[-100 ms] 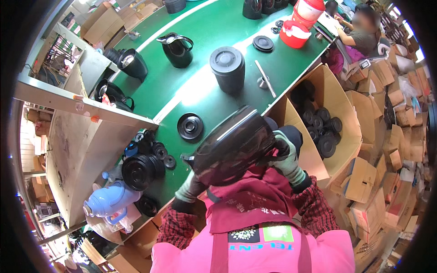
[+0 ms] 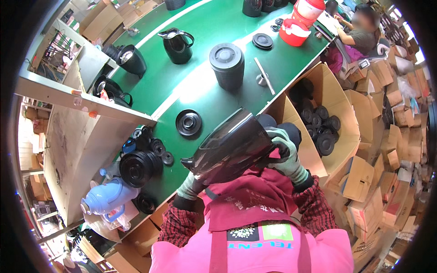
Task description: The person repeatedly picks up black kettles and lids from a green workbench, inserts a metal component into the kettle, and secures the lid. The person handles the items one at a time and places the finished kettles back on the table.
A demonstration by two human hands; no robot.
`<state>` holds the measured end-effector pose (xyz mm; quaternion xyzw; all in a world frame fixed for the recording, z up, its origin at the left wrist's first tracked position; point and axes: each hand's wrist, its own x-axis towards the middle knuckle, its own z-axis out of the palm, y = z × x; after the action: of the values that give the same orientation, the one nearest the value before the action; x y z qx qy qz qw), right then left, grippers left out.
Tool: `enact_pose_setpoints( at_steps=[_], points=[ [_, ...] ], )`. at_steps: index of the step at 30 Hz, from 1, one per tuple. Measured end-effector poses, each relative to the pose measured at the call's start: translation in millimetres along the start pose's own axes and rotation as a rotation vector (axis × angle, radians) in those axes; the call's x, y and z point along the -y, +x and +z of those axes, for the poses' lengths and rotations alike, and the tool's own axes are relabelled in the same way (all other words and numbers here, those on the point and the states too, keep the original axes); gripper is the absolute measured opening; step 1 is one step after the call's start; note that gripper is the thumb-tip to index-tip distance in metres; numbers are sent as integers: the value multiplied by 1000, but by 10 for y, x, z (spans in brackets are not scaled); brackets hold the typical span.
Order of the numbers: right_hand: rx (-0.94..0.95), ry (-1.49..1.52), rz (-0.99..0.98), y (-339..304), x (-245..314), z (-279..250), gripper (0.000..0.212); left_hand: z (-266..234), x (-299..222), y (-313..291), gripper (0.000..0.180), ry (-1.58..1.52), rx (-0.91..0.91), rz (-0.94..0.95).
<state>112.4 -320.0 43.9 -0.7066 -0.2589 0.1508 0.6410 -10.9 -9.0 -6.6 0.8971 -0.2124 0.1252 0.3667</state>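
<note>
A glossy black jug (image 2: 232, 148) lies tilted across my lap, its spout pointing left. My left hand (image 2: 187, 187), in a pale green glove, closes on its lower side near the spout; most of those fingers are behind the jug. My right hand (image 2: 286, 157), in a matching glove with dark fingertips, grips the jug's right end by the handle side. On the green table just beyond lies a round black lid (image 2: 188, 123). Farther off stands a stack of dark round discs (image 2: 226, 68), with a metal piece with a rod (image 2: 263, 78) to its right.
An open cardboard box (image 2: 350, 136) of black round parts stands at my right. Another black jug (image 2: 176, 48) is upright on the table (image 2: 150, 50). To the left are black lids (image 2: 136, 170) and a light blue flask (image 2: 107, 198). A red container (image 2: 293, 34) sits near a seated person (image 2: 364, 36).
The jug has turned slightly in my hands and shows less blur. Both hands keep hold of it.
</note>
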Motion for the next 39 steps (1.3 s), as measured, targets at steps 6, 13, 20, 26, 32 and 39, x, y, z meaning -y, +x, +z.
enact_pose_setpoints(
  at_steps=[6,13,20,26,32,39],
  points=[
    [135,454,195,216,248,112,47,-200,156,-274,56,-608,-10,-469],
    [317,-309,-64,469,343,185,65,-232,426,-588,62,-992,-60,-720],
    [347,-443,-123,621,-40,99,76,-561,260,144,59,-1155,-101,-778],
    [460,-700,-327,1159,149,261,47,-39,539,-237,52,-447,78,-487],
    [-105,-1212,-226,2938,-27,390,103,261,477,-275,53,234,65,-199],
    [-74,-1269,-242,3146,-249,265,92,267,547,-555,57,260,-17,-248]
  ],
)
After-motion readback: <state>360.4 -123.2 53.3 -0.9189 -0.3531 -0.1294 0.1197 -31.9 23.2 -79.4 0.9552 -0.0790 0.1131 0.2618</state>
